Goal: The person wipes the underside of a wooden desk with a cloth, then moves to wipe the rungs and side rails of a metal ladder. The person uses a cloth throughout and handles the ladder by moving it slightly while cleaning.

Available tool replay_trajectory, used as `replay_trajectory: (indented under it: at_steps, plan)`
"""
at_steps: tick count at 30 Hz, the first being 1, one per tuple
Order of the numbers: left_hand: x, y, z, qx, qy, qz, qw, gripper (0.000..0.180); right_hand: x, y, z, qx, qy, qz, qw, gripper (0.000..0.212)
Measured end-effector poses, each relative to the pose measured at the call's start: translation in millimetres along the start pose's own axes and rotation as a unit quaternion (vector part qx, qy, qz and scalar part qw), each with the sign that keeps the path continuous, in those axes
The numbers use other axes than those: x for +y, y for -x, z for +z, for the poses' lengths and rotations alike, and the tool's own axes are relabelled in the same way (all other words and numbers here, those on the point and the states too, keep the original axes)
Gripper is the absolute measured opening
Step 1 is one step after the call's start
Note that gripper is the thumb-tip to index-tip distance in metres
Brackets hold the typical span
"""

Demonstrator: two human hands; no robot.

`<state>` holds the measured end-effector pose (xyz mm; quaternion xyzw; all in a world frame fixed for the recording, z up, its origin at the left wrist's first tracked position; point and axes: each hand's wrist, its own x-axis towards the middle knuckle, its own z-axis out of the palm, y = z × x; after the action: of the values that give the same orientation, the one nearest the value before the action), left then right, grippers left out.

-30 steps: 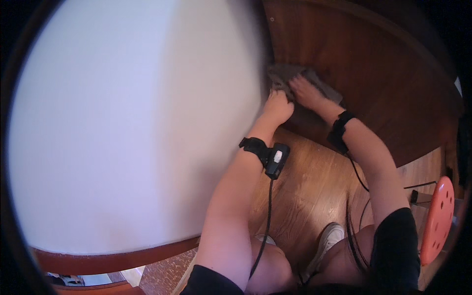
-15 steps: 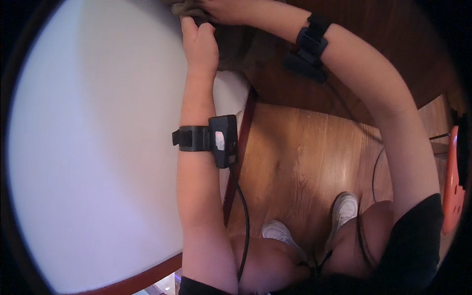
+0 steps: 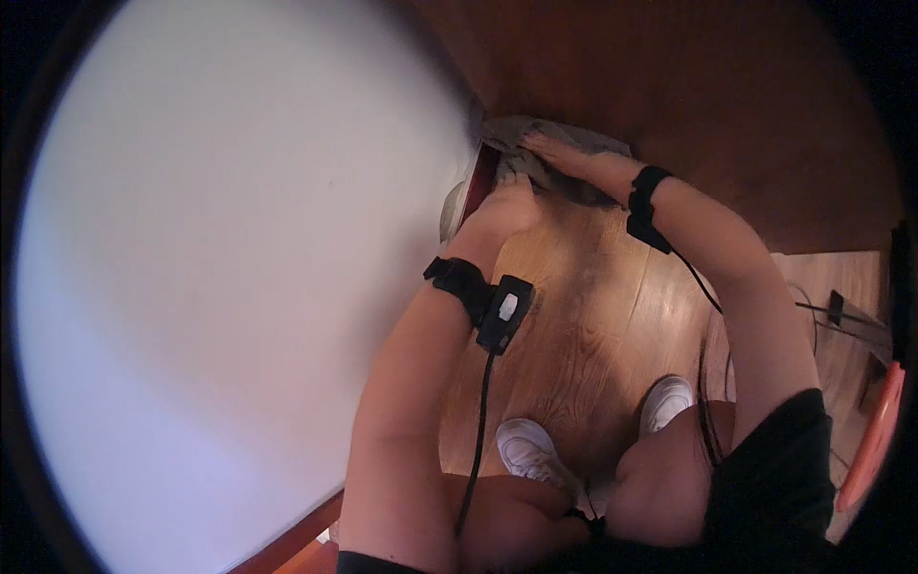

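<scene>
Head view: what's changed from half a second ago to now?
The grey cloth, left hand and right hand moved from the picture's top edge down and rightward, toward the brown panel's foot by the wooden floor; the camera shifted too. Unchanged: both hands at the cloth.

Surroundings as I see them from above. Left half of the frame: a broad, smooth white surface, its outline bowed by the lens; along its lower margin runs a red-brown edging. Centre: a wood-grain floor, bright with reflected light. Lower centre: my left shoe and my right shoe, both white, set apart on the boards. Right margin: an orange-red curved object, seen nearly edge-on; above it, a small black piece, too small to identify.
</scene>
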<state>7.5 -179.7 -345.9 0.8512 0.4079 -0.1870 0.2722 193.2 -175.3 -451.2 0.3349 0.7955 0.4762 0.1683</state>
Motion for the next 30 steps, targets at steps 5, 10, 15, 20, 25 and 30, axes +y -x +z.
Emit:
replay_trajectory:
  at_steps: [5,10,15,20,25,30]
  plan:
    - [-5.3,-9.5,31.3,-0.074,-0.068,-0.002,0.995,0.059,-26.4,5.1,-2.9,-0.046,0.030,-0.045,0.997,0.054]
    - [-25.6,-6.7,40.5,-0.146,-0.106,0.064,0.981,0.060,-20.5,1.1,-11.8,-0.097,0.076,-0.073,0.990,0.051]
    - [-19.0,4.1,26.8,-0.119,-0.140,-0.001,0.983,0.059,-10.0,7.2,-36.0,-0.174,0.153,-0.124,0.965,0.049]
    - [2.0,29.5,47.4,-0.103,-0.111,0.129,0.980,0.061,-4.6,81.6,-60.2,-0.263,0.149,-0.198,0.933,0.047]
    - [-2.9,19.9,122.8,-0.097,-0.080,0.293,0.948,0.060,-6.8,176.7,-92.6,-0.431,-0.139,-0.230,0.862,0.044]
    - [36.3,-6.6,113.4,-0.137,-0.041,0.309,0.940,0.061,-34.7,261.2,-80.8,-0.461,-0.338,0.019,0.820,0.045]
